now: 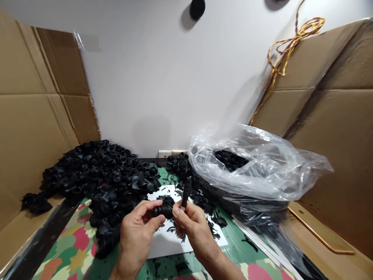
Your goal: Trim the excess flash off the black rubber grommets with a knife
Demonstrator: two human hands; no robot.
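The left hand (136,229) pinches a ribbed black rubber bellows piece (165,208) in the air above the floral-covered desk (68,243), while the right hand (194,229) clenches what looks like a slim black-handled knife (186,190) just beside it. The piece looks light and flexible, easiest held by its ribbed body. Beyond lie a heap of similar rubber pieces (101,182), a clear plastic bag (262,163) and black trimmings (218,221) on a white board (163,243)

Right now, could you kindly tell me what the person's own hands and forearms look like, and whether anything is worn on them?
The left hand and right hand are bare, with no gloves, rings or watch showing, and the right forearm shows no sleeve.
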